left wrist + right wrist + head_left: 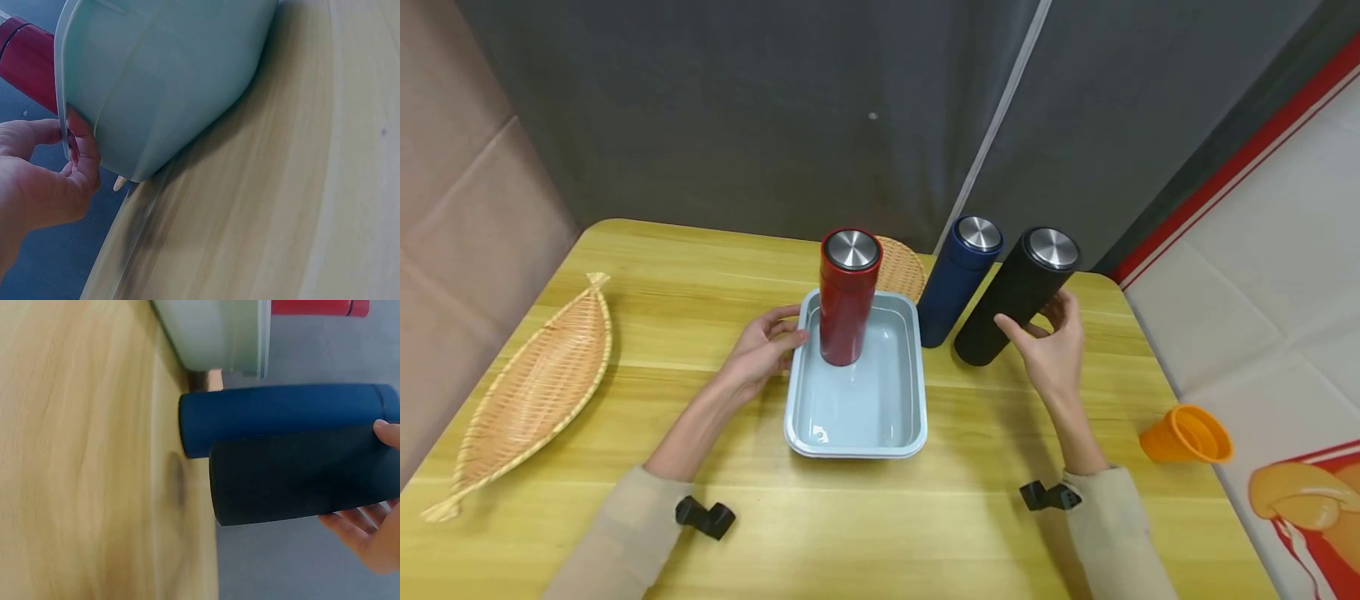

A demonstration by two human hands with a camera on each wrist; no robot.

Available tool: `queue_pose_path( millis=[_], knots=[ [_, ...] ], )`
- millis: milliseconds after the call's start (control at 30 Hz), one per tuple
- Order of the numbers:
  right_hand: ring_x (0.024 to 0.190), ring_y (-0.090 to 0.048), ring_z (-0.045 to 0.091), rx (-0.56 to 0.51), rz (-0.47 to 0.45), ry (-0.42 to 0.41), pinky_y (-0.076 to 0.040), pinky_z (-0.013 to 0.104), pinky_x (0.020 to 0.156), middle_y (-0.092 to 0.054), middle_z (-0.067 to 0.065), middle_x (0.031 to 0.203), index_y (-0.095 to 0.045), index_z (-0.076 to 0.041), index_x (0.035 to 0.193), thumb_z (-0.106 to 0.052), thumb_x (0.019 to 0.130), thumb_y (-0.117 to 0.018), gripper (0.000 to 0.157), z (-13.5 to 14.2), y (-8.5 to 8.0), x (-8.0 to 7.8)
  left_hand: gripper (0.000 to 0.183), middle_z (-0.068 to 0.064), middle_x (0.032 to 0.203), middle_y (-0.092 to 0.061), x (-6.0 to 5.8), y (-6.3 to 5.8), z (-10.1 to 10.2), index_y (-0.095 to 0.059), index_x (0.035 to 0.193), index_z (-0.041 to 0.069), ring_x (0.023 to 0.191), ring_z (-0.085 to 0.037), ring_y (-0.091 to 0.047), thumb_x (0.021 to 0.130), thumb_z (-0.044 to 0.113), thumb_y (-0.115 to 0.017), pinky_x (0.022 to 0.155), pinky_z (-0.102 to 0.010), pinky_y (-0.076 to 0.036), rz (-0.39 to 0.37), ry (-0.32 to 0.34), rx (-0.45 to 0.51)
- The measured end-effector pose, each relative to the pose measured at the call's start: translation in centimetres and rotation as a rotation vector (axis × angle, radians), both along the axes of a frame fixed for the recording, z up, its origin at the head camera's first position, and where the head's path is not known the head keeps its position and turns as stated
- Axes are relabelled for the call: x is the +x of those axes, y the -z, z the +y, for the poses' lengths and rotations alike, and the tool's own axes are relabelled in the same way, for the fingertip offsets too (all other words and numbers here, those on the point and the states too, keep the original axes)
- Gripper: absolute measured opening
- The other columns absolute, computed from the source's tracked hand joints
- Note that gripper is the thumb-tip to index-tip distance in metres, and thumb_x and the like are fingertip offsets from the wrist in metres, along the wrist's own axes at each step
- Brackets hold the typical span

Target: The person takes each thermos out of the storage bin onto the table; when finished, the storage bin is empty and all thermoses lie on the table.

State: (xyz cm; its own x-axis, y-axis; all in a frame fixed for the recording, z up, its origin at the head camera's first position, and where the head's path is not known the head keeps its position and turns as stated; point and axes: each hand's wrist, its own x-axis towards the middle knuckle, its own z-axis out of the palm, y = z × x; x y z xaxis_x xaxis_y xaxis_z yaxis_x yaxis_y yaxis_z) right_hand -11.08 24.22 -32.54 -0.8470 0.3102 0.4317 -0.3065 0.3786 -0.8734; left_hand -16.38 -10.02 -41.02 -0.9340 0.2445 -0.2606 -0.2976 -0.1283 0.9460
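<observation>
My left hand (756,354) grips the left rim of a pale blue plastic tub (880,417), thumb on top and fingers curled under the lip, as the left wrist view shows. Inside the tub stands a red thermos (847,308) with a brushed steel lid, toward the back left. On the right, my right hand (1054,346) holds a black thermos (1011,300) by its upper part, thumb at the front and fingers round the far side. A blue thermos (951,287) stands between the tub and the black one; the black thermos (294,478) overlaps it in the right wrist view.
A boat-shaped wicker basket (542,383) lies at the left of the wooden table (865,533). Behind the tub, a round wicker piece (898,265) is partly hidden. An orange cup (1183,435) is tipped near the right edge. A grey curtain (760,117) hangs behind the table.
</observation>
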Motion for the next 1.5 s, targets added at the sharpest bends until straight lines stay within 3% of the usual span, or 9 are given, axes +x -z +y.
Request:
queue_pose_path(
  millis=[400,767,1167,1300,1500],
  knots=[
    [0.1,-0.052,0.016,-0.065,-0.087,0.023,-0.051,0.02,0.078,-0.054,0.0,0.11,-0.046,0.003,0.131,0.003,0.076,-0.077,0.063,0.9,1.5,-2.4,0.053,-0.017,0.117,-0.05,0.0,0.1,0.0,-0.036,0.144,0.002,0.095,-0.022,-0.058,0.095,0.004,-0.058,0.07,-0.028,-0.055,0.007,0.006,0.005],
    [0.101,-0.05,0.015,-0.136,-0.137,-0.002,-0.048,0.02,0.08,-0.053,0.0,0.114,-0.045,0.0,0.132,0.006,0.075,-0.076,0.065,1.7,1.8,-3.2,0.053,-0.015,0.117,-0.051,0.0,0.3,0.5,-0.036,0.144,0.003,0.097,-0.022,-0.058,0.096,0.005,-0.058,0.073,-0.029,-0.055,0.005,0.013,0.016],
    [0.102,-0.051,0.017,-0.133,-0.102,0.017,-0.05,0.02,0.079,-0.055,0.002,0.115,-0.048,-0.008,0.13,0.002,0.074,-0.08,0.066,3.2,5.1,-4.9,0.053,-0.015,0.118,-0.05,0.1,0.1,0.3,-0.037,0.144,0.006,0.103,-0.027,-0.055,0.095,0.005,-0.058,0.075,-0.031,-0.055,-0.006,0.011,0.014],
    [0.103,-0.052,0.017,-0.127,-0.1,0.005,-0.051,0.021,0.079,-0.055,0.003,0.118,-0.048,-0.008,0.132,0.001,0.074,-0.08,0.066,2.9,5.0,-4.9,0.053,-0.018,0.12,-0.049,0.1,0.1,0.2,-0.035,0.145,0.005,0.103,-0.028,-0.055,0.096,0.005,-0.056,0.079,-0.035,-0.055,0.007,0.019,0.015],
    [0.103,-0.052,0.015,-0.122,-0.117,-0.04,-0.05,0.022,0.08,-0.053,0.003,0.119,-0.045,-0.003,0.134,0.004,0.077,-0.077,0.065,1.8,3.3,-4.2,0.053,-0.016,0.117,-0.05,0.1,0.1,0.1,-0.034,0.145,0.003,0.098,-0.024,-0.057,0.096,0.005,-0.056,0.079,-0.035,-0.055,0.017,0.019,0.026]
  ],
)
